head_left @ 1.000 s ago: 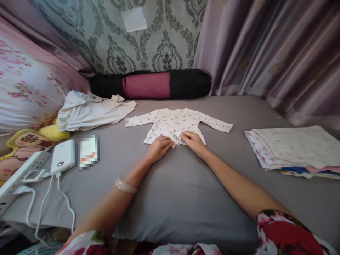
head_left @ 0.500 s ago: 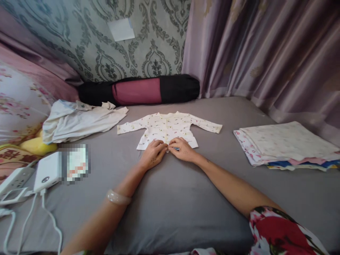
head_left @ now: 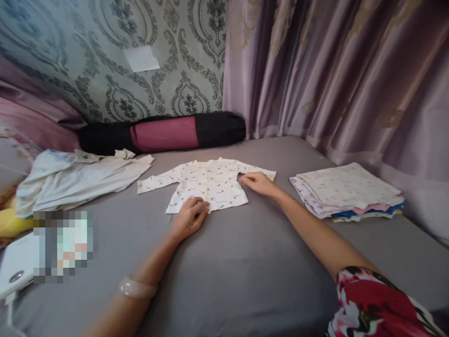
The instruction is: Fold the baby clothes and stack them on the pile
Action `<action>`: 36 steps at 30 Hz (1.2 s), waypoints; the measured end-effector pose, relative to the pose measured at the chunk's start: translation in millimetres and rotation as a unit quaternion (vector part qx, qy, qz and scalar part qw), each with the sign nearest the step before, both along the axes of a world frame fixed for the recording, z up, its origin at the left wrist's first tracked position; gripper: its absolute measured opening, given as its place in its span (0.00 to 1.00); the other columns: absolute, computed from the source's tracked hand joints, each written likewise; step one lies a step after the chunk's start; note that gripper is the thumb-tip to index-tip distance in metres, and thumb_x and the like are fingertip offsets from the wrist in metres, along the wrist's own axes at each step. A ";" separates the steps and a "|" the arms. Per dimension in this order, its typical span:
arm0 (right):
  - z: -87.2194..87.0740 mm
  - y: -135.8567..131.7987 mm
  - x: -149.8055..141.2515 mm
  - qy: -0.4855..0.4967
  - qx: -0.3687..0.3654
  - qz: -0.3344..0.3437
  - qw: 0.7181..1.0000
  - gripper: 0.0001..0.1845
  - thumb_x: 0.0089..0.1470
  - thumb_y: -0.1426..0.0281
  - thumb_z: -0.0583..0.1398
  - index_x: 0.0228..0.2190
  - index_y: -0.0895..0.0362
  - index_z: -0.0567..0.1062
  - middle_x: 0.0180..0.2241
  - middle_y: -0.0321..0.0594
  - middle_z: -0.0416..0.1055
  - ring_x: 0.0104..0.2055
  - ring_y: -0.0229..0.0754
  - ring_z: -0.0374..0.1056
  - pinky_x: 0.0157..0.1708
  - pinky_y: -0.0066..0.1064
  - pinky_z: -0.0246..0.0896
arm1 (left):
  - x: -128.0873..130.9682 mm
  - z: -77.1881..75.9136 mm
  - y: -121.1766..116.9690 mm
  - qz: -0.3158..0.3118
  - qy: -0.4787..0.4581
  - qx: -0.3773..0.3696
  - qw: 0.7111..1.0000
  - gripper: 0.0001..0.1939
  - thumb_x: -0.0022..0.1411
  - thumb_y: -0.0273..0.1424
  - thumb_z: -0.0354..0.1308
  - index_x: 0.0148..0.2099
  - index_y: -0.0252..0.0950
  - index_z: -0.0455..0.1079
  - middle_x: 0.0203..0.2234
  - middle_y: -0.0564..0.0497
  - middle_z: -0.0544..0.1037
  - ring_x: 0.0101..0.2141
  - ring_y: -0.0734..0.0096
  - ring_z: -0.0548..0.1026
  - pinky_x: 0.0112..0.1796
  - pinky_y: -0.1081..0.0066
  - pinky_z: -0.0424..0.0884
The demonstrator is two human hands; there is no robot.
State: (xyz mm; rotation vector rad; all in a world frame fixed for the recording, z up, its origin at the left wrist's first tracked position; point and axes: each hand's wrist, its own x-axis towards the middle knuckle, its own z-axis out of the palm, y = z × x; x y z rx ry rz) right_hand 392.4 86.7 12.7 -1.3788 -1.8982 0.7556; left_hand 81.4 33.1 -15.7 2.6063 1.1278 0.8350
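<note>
A small white baby shirt (head_left: 196, 180) with a tiny print lies flat on the bed, buttoned front up and sleeves spread. My left hand (head_left: 191, 216) is at its bottom hem near the middle, fingers bent and pressed together on the cloth edge. My right hand (head_left: 258, 182) is beside the shirt's right side, just under the right sleeve and partly covering it. Its fingers are curled together, with nothing visible in them. The fingertips come close to the armpit; whether they touch the cloth I cannot tell.
Folded clothes (head_left: 345, 189) are stacked on the right of the grey bed sheet (head_left: 224, 271). Rumpled pale clothing (head_left: 80, 178) lies at left, near a white power bank (head_left: 19, 262) with a cable. A long black and maroon bag (head_left: 163, 133) rests against the wall.
My right hand has left the bottom hem and moved up and right to the shirt's side. My left hand stays at the hem. The view has shifted to the right.
</note>
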 end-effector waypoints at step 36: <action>-3.5 78.1 71.7 -0.107 -0.069 -0.445 0.886 0.18 0.52 0.66 0.55 0.42 0.58 0.78 0.37 0.45 0.77 0.38 0.44 0.73 0.31 0.27 0.63 | 0.0 -5.3 1.0 0.006 -0.004 -0.004 1.000 0.14 0.68 0.35 0.48 0.48 0.39 0.72 0.42 0.44 0.74 0.43 0.62 0.71 0.48 0.57 0.68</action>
